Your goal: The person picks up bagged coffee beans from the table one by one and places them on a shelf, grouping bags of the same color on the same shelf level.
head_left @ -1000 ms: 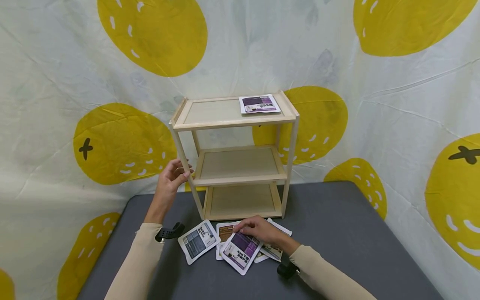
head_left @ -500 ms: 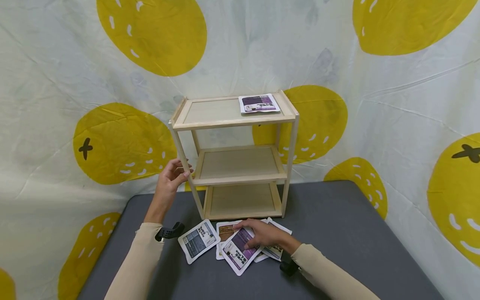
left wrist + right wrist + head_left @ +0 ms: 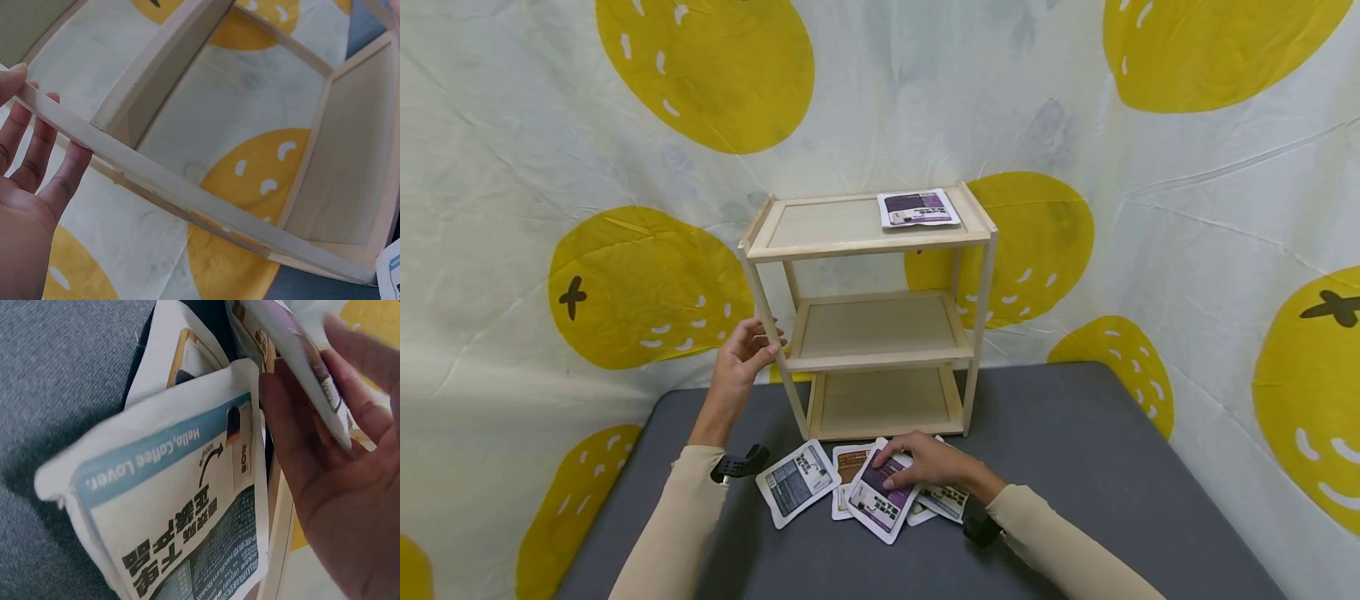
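Note:
My left hand [image 3: 737, 367] grips the front left post [image 3: 169, 175] of a small wooden three-tier shelf [image 3: 880, 364], fingers behind and thumb in front. My right hand [image 3: 928, 462] pinches a white-edged purple coffee packet [image 3: 874, 504] between thumb and fingers. In the right wrist view that purple packet [image 3: 306, 356] stands tilted, with fingers beneath it. Close by lies a coffee packet with a blue band [image 3: 169, 500], lettered "Hello, Coffee Lover". Under and around the held packet, a brown packet [image 3: 852, 463] and others overlap in a loose pile, partly hidden by the right hand.
Another purple packet [image 3: 919, 208] lies on the top tier, toward the right. A blue-grey packet [image 3: 797, 483] rests left of the pile on the dark grey table [image 3: 1067, 500]. Behind the shelf hangs a white cloth [image 3: 865, 100] printed with yellow fruit.
The right hand's fingers have shifted on the purple packet, the thumb now over its face. The packet has turned slightly and moved a little right. The left hand has stayed on the post.

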Available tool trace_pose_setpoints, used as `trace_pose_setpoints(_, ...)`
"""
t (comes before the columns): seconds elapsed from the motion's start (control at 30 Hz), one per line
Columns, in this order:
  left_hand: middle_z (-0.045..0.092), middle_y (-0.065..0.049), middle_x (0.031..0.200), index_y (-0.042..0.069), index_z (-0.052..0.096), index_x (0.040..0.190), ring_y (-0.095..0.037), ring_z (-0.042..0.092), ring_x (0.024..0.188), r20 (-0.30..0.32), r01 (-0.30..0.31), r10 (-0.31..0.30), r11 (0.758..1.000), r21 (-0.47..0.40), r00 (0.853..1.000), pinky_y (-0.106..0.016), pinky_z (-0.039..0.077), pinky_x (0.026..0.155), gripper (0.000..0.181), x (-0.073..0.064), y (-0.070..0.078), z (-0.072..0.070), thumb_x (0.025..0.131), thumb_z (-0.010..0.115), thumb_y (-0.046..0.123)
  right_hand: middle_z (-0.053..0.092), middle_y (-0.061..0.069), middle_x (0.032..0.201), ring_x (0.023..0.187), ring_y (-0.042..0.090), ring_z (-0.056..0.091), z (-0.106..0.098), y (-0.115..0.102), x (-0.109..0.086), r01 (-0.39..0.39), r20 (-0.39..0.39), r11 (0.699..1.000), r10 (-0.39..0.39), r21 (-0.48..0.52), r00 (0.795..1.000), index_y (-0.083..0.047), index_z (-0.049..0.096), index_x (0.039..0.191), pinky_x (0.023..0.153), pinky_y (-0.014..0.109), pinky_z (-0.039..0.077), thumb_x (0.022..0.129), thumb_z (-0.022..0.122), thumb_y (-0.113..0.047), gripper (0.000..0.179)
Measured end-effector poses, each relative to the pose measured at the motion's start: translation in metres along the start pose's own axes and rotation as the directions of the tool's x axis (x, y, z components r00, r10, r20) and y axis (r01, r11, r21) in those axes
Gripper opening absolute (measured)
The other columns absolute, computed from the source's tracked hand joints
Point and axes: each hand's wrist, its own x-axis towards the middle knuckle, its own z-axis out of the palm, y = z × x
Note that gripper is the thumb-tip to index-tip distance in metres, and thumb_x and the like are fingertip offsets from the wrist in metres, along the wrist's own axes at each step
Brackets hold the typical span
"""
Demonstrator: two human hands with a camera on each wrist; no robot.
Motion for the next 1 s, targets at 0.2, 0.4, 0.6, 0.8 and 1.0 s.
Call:
trace_pose_setpoints(0.2,0.061,-0.017,0.118,-0.013,0.041,0.138,-0.039,0.063,0.11,-0.001,0.0,0.0,1.0,0.005,1.0,-0.03,0.057,0.09,0.045,0.0,0.0,0.0,0.099,0.06,-0.002,0.064,0.005,0.129,0.104,0.013,0.06,-0.002,0.002,-0.002,0.01,0.02,0.999,-0.011,0.034,1.0,-0.019,0.069,0.128,0.083,0.027,0.053,0.085,0.081,-0.011,0.045)
trace_pose_setpoints(0.4,0.06,-0.017,0.119,-0.003,0.049,0.137,-0.038,0.063,0.11,-0.006,0.01,-0.01,1.0,0.012,1.0,-0.03,0.057,0.091,0.04,0.0,0.0,0.0,0.099,0.062,0.0,0.071,0.0,0.125,0.109,0.014,0.066,-0.003,0.005,-0.001,0.01,-0.024,0.996,-0.007,0.091,1.0,-0.019,0.074,0.123,0.088,0.027,0.053,0.095,0.072,-0.014,0.028)
trace_pose_setpoints(0.6,0.06,-0.016,0.119,0.005,0.054,0.134,-0.034,0.064,0.111,-0.017,0.027,-0.026,0.999,0.025,1.0,-0.029,0.057,0.091,0.036,-0.001,-0.001,0.0,0.099,0.063,0.003,0.071,0.011,0.125,0.111,0.024,0.067,-0.002,0.011,-0.003,0.07,-0.068,0.988,-0.062,0.135,0.996,-0.005,0.072,0.122,0.087,0.027,0.054,0.1,0.062,-0.005,0.024)
trace_pose_setpoints(0.8,0.063,-0.004,0.115,0.004,0.054,0.134,-0.033,0.063,0.111,-0.015,0.025,-0.025,0.999,0.02,1.0,-0.029,0.057,0.091,0.036,-0.001,0.0,0.0,0.099,0.062,0.002,0.067,0.014,0.128,0.104,0.019,0.065,-0.002,0.012,-0.005,0.009,-0.049,0.989,-0.002,0.149,0.999,-0.005,0.069,0.126,0.082,0.026,0.054,0.097,0.067,-0.006,0.029)
trace_pose_setpoints(1.0,0.064,-0.003,0.113,0.007,0.056,0.13,-0.034,0.062,0.111,-0.016,0.021,-0.021,1.0,0.005,1.0,-0.028,0.056,0.092,0.033,0.001,-0.001,0.0,0.099,0.062,0.001,0.065,0.014,0.128,0.097,0.018,0.063,-0.003,0.01,-0.006,-0.022,-0.029,0.984,0.027,0.178,0.999,-0.005,0.067,0.128,0.075,0.025,0.054,0.095,0.069,-0.002,0.033)
